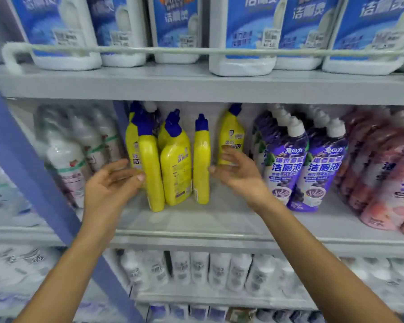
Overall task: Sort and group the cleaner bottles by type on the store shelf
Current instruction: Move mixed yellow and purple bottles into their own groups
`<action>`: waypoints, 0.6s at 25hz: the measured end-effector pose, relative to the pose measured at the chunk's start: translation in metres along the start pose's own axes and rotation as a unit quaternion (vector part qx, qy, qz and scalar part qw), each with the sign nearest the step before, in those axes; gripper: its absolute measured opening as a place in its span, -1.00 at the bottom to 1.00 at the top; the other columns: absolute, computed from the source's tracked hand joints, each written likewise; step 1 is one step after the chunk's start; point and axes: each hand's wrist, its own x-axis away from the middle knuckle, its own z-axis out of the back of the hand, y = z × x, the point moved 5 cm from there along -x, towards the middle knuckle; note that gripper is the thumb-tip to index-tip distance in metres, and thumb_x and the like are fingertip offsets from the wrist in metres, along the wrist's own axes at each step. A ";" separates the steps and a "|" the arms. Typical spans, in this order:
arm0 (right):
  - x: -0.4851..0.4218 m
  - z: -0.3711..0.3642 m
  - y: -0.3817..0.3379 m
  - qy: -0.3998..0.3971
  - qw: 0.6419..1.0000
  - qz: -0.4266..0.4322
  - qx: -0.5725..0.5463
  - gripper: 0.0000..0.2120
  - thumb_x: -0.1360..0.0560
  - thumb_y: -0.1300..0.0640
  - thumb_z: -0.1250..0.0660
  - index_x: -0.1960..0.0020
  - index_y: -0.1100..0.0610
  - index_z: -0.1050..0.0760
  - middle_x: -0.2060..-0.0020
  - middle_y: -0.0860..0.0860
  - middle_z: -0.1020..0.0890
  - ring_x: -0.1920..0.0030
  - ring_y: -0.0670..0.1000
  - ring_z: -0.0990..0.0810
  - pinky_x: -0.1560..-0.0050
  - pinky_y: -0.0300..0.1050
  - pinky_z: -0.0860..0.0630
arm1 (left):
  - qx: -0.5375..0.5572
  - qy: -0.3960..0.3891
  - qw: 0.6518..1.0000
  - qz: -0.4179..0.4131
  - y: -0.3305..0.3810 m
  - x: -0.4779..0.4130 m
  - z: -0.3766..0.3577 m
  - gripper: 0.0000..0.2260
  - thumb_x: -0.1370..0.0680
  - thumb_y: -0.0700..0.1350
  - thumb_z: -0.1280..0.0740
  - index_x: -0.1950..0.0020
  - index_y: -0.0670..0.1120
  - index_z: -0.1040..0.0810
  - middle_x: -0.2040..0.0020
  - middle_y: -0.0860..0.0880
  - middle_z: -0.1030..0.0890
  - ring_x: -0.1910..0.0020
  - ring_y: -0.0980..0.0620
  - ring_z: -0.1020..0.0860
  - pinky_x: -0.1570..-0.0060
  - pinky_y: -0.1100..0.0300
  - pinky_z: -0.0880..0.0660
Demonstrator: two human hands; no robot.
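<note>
Yellow bottles (175,166) sit between outstretched left hand (110,183) and right hand (239,174).

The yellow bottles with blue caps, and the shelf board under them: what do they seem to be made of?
The yellow bottles look like moulded plastic, opaque and fairly glossy: light glints on their rounded sides. Their blue caps look like plastic too, with a duller surface. The shelf board is probably painted metal, pale grey with a soft sheen, though blur leaves this open.
</note>
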 end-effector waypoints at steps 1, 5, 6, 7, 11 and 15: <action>-0.014 -0.013 -0.003 0.007 1.000 0.005 0.016 -0.29 -0.45 0.19 -0.56 -0.51 0.14 -0.35 -0.37 0.09 -0.52 -0.31 0.03 -0.56 -0.24 -0.07 -0.58 | -0.027 0.012 1.000 0.000 -0.003 -0.009 0.000 -0.53 -0.40 -0.24 -0.57 -0.29 -0.15 -0.57 -0.09 -0.22 -0.70 0.06 0.07 -0.70 0.07 0.22 -0.66; -0.044 -0.046 0.001 -0.025 0.999 0.021 0.039 -0.33 -0.44 0.07 -0.58 -0.46 0.16 -0.39 -0.29 0.10 -0.62 -0.32 0.08 -0.60 -0.30 0.11 -0.57 | -0.084 -0.031 0.996 -0.002 -0.018 -0.026 -0.029 -0.52 -0.40 -0.34 -0.56 -0.27 -0.18 -0.53 -0.11 -0.18 -0.65 -0.01 -0.07 -0.65 -0.10 0.02 -0.63; -0.044 -0.048 0.003 -0.022 0.999 0.028 0.038 -0.36 -0.43 0.05 -0.58 -0.43 0.13 -0.42 -0.24 0.07 -0.65 -0.28 0.05 -0.62 -0.26 0.07 -0.60 | -0.094 -0.027 0.995 -0.014 -0.021 -0.029 -0.031 -0.53 -0.40 -0.33 -0.57 -0.26 -0.17 -0.53 -0.09 -0.15 -0.65 0.03 -0.01 -0.65 -0.04 0.09 -0.64; -0.044 -0.048 0.005 -0.017 0.999 0.034 0.035 -0.38 -0.42 0.04 -0.59 -0.40 0.10 -0.45 -0.19 0.03 -0.68 -0.24 0.00 -0.65 -0.20 0.00 -0.62 | -0.104 -0.023 0.994 -0.023 -0.024 -0.031 -0.032 -0.53 -0.40 -0.30 -0.58 -0.26 -0.17 -0.53 -0.09 -0.13 -0.66 0.04 0.04 -0.65 0.02 0.19 -0.64; -0.041 -0.046 0.006 0.005 0.999 0.040 0.020 -0.45 -0.35 0.04 -0.64 -0.24 -0.12 -0.47 -0.03 -0.13 -0.69 -0.06 -0.21 -0.67 0.04 -0.27 -0.62 | -0.135 -0.031 0.990 -0.035 -0.032 -0.038 -0.026 -0.53 -0.42 -0.21 -0.59 -0.30 -0.12 -0.57 -0.12 -0.09 -0.69 -0.05 0.00 -0.67 -0.07 0.13 -0.62; -0.040 -0.065 0.004 -0.026 0.999 0.030 0.029 -0.30 -0.34 -0.01 -0.65 -0.39 -0.04 -0.44 -0.18 -0.14 -0.64 -0.18 -0.15 -0.63 -0.11 -0.14 -0.65 | -0.127 -0.056 0.990 -0.022 -0.034 -0.035 -0.016 -0.59 -0.42 -0.22 -0.59 -0.23 -0.03 -0.61 -0.08 0.04 -0.72 -0.05 0.07 -0.69 -0.08 0.11 -0.63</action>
